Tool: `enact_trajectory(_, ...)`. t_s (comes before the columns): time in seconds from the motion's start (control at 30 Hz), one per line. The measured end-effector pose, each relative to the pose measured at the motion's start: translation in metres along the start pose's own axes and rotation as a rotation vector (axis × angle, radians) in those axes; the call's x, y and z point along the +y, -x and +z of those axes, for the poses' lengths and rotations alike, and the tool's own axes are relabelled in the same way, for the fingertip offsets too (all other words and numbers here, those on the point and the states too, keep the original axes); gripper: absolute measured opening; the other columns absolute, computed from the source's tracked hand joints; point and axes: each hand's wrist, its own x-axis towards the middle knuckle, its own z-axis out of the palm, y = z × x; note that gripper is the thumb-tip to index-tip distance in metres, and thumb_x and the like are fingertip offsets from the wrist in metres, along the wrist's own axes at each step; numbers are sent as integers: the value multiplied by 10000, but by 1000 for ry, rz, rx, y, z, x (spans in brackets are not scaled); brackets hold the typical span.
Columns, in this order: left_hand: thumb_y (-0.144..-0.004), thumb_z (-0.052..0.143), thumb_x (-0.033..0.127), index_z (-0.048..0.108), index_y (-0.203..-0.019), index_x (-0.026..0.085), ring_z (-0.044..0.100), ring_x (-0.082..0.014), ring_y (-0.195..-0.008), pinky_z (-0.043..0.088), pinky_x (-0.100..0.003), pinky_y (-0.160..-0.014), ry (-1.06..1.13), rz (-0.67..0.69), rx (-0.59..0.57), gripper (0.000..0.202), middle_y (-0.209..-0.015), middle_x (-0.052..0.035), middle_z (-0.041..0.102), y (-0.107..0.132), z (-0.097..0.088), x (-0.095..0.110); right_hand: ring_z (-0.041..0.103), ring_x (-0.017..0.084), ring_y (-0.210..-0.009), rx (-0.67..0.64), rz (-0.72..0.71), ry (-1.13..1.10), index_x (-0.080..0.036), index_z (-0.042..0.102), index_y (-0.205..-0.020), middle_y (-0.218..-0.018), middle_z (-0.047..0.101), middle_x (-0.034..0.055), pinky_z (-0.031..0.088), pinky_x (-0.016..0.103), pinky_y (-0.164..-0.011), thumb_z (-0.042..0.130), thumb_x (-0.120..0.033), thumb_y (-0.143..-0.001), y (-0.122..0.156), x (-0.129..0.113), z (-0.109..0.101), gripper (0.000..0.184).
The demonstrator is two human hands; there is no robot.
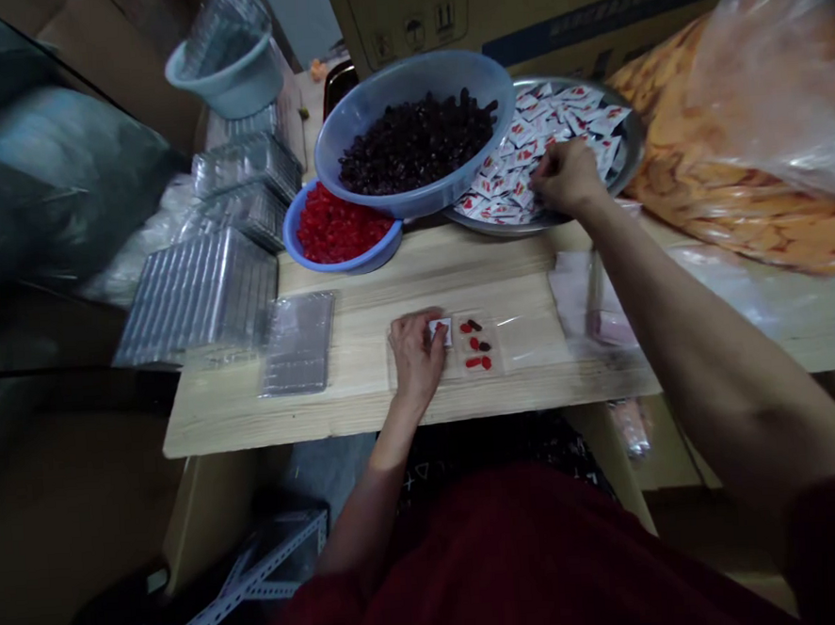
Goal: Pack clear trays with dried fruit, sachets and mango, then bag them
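Observation:
My left hand [418, 348] is at the clear plastic tray [495, 364] on the wooden table, fingers closed on a small white sachet [446, 331] with a red print. Red and dark pieces [474, 344] lie in the tray's right-hand compartments, just right of that hand. My right hand [569, 179] reaches into a metal bowl [633, 163] heaped with the same kind of white sachets [544, 130]. Its fingers are bent together among them; whatever they hold is hidden.
A large bluish bowl [328, 146] of dark dried fruit overlaps a smaller bowl [292, 233] of red pieces. Stacks of clear trays [196, 288] stand at left, with a flat clear tray [298, 343] nearer. A big plastic bag [754, 160] of orange slices fills the right.

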Motion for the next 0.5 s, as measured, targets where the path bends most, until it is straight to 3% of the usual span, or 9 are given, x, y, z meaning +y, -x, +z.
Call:
enact_trajectory(0.1, -962, 607, 343, 672, -1185, 235, 488, -278, -1241, 384, -459, -1074, -77, 48, 41, 256, -1320, -106, 610, -1, -2, 3, 700, 182, -949, 34, 28, -101, -57, 480, -528, -943, 729, 224, 416, 296, -684, 379, -392, -798, 4, 3, -8, 441)
enact_trajectory(0.17, -971, 597, 340, 667, -1181, 237, 486, -274, -1259, 385, -460, -1087, -79, 55, 69, 244, -1333, -105, 599, -1, -7, 5, 701, 155, -919, 77, 33, -151, -3, 538, -588, -952, 735, 221, 403, 286, -663, 398, -375, -819, 6, 5, -15, 460)
enact_trajectory(0.27, -984, 576, 327, 672, -1133, 245, 510, -266, -1264, 394, -462, -1105, -45, 60, 97, 195, -1304, -97, 616, 0, -16, 10, 699, 119, -798, 265, -25, -302, 54, 630, -755, -925, 757, 187, 412, 278, -647, 552, -318, -819, 18, 4, -30, 385)
enact_trajectory(0.37, -992, 567, 334, 666, -1120, 241, 547, -250, -1255, 433, -443, -1089, 135, 41, 116, 187, -1288, -94, 629, -3, -22, 24, 654, 77, -657, 357, -125, -594, -27, 667, -816, -826, 766, 109, 465, 253, -639, 735, -226, -779, 61, -8, -36, 213)
enact_trajectory(0.43, -994, 569, 364, 630, -1199, 239, 608, -222, -1178, 499, -393, -1002, 367, -17, 63, 248, -1311, -97, 630, -5, -22, 37, 647, 95, -629, 251, -134, -803, -110, 667, -771, -750, 744, 57, 516, 255, -639, 826, -177, -727, 106, -20, -27, 178)
enact_trajectory(0.5, -971, 604, 404, 561, -1311, 253, 665, -188, -1055, 546, -336, -881, 600, -95, -37, 374, -1350, -105, 625, -7, -19, 47, 665, 133, -628, 101, -50, -951, -167, 674, -768, -747, 739, 34, 564, 293, -638, 860, -229, -726, 152, -31, -6, 200)
